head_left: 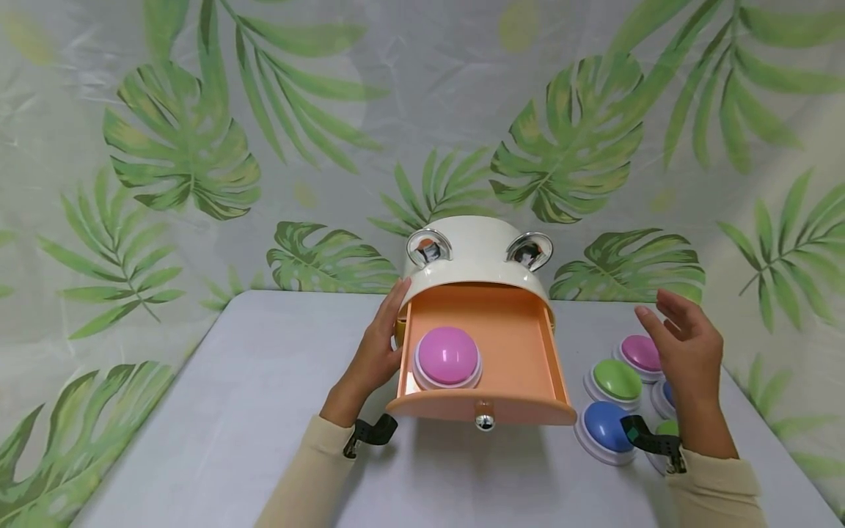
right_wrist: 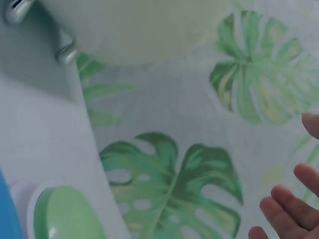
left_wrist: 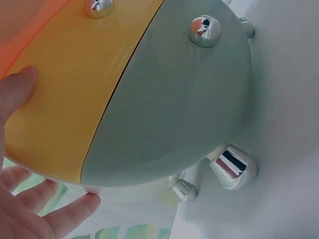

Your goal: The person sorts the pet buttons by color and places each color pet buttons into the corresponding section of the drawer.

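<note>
A small rounded drawer cabinet (head_left: 470,249) with a white top and two chrome eye-like rings stands on the table. Its peach top drawer (head_left: 515,345) is pulled out, with a pink dome button (head_left: 449,356) on a white base lying in the left side. My left hand (head_left: 378,341) rests against the cabinet's left side. In the left wrist view, the thumb lies on the yellow drawer front (left_wrist: 75,84), above a grey-green drawer front (left_wrist: 174,99), and the fingers spread along the side. My right hand (head_left: 689,348) is raised, holding nothing, above several dome buttons.
Right of the cabinet, a green dome button (head_left: 617,380), a blue one (head_left: 607,427) and a pink one (head_left: 642,353) lie among others, some partly hidden by my right arm. A leaf-patterned cloth (head_left: 455,110) hangs behind the white table (head_left: 264,381).
</note>
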The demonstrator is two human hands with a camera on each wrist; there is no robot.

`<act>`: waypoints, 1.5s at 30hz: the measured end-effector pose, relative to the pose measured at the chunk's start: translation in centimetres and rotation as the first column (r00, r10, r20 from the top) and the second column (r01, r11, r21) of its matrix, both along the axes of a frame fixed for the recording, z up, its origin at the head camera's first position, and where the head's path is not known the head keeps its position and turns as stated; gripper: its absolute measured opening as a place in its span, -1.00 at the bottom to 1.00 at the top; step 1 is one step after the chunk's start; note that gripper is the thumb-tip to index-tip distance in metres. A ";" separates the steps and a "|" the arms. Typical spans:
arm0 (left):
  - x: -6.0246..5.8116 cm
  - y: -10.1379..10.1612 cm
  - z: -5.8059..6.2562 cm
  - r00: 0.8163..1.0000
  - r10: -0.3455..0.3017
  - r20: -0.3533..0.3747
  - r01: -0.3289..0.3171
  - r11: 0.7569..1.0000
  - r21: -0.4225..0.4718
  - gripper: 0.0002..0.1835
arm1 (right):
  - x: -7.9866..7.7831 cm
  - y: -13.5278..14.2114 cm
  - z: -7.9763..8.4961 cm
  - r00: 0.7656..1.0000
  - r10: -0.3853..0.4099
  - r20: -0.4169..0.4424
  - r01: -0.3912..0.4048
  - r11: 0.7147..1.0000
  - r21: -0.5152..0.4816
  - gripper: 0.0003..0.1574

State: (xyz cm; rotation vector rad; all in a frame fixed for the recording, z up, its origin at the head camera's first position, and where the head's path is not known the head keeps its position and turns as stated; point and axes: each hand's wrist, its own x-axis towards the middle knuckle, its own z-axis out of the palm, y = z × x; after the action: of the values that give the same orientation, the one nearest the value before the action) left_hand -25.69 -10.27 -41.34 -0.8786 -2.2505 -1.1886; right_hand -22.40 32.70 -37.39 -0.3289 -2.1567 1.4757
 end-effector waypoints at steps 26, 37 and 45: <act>-0.1 -0.1 -0.2 1.000 0.014 0.002 -0.014 1.000 -0.002 -0.12 | -2.6 4.2 -6.7 0.955 -0.053 0.291 0.043 0.998 0.038 0.02; -0.2 0.0 -0.2 1.000 -0.003 0.010 0.003 1.000 0.008 -0.12 | -2.4 4.9 -7.2 0.941 -0.017 0.337 -0.039 0.987 0.157 0.06; 0.0 -0.1 0.0 1.000 0.004 0.016 -0.004 1.000 0.006 -0.12 | -2.7 5.0 -7.5 0.931 0.012 0.364 -0.101 0.969 0.227 0.08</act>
State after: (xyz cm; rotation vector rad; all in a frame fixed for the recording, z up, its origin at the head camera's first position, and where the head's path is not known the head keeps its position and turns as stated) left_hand -25.67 -10.35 -41.39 -0.8651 -2.2589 -1.2047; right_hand -25.06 37.66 -44.89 -0.4841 -2.6276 1.2347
